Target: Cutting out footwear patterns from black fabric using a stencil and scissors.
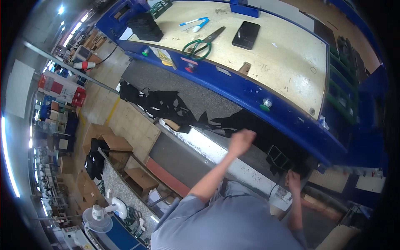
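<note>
My left hand is closed, its fingers curled above the dark work surface beside the white ledge. Whatever it may hold is hidden. Just past it lies black sheet material with cut-out gaps. My right hand is lower and to the right, also with curled fingers, and what is in them cannot be made out. Close to its fingertips sits a green-edged cutting die, a frame with several openings, over black material. Whether the hand touches the die is unclear.
A blue machine beam spans in front of me. Its pale top carries green-handled scissors, a black phone, a blue-and-white pen and stacked black pieces. A white ledge runs before my body. A fan stands lower left.
</note>
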Available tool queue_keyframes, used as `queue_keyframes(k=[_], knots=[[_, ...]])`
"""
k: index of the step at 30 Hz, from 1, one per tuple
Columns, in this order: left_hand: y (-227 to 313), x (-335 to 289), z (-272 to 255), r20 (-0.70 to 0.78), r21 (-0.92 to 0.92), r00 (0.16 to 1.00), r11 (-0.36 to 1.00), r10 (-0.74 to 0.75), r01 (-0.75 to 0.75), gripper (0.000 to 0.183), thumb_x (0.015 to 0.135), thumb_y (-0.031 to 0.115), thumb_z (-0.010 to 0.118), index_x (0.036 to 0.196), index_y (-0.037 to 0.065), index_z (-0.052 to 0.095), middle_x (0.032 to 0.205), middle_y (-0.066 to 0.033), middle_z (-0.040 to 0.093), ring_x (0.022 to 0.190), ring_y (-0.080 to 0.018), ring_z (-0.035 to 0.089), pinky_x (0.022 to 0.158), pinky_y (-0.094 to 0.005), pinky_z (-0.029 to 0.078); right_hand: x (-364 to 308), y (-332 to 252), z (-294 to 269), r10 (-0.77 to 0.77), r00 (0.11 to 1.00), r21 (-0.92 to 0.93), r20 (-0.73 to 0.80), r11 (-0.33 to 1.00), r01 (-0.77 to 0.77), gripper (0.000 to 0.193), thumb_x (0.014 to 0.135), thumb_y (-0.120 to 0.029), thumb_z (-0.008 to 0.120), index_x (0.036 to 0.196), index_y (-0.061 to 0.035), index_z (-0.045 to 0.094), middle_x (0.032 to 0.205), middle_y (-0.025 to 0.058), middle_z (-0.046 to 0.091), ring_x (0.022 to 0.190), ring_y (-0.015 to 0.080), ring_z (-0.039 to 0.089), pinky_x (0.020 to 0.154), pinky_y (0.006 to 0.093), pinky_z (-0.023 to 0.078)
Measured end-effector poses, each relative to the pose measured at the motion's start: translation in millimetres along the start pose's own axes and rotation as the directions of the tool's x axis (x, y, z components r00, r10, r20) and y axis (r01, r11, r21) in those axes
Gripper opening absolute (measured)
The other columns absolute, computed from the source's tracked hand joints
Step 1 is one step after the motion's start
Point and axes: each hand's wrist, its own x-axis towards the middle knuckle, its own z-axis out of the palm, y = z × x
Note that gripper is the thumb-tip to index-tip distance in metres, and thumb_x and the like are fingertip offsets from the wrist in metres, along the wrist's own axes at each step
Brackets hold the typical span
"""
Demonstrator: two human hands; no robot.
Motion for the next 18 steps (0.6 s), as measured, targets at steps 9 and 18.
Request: queue_keyframes(k=[9,18], knots=[[-204.0,13.0,-212.9,-0.698,0.245,0.573,0.608,-0.431,0.755,0.055,0.087,0.023,0.07,0.129,0.001,0.044,0.122,-0.0301,0.058,0.111,-0.0455,0.059,0.095,-0.0494,0.049,-48.6,13.5,47.1,0.02,0.995,0.336,-0.096,0.942,0.013,0.036,0.103,-0.023,0.051,0.079,0.0011,0.063,0.055,0.002,0.052,0.046,0.0098,0.05,0.045,0.027,0.038],[-230.7,-5.0,-307.7,-0.231,-0.617,0.632,0.614,-0.74,0.493,0.008,0.09,0.012,0.057,0.084,0.008,0.054,0.058,-0.0036,0.05,0.042,-0.0162,0.05,0.035,-0.0283,0.033,-66.3,-26.7,58.0,-0.193,0.966,0.261,0.172,0.954,0.145,0.026,0.099,-0.019,0.054,0.098,0.0025,0.069,0.077,0.0064,0.066,0.071,0.0127,0.063,0.068,0.0282,0.052]])
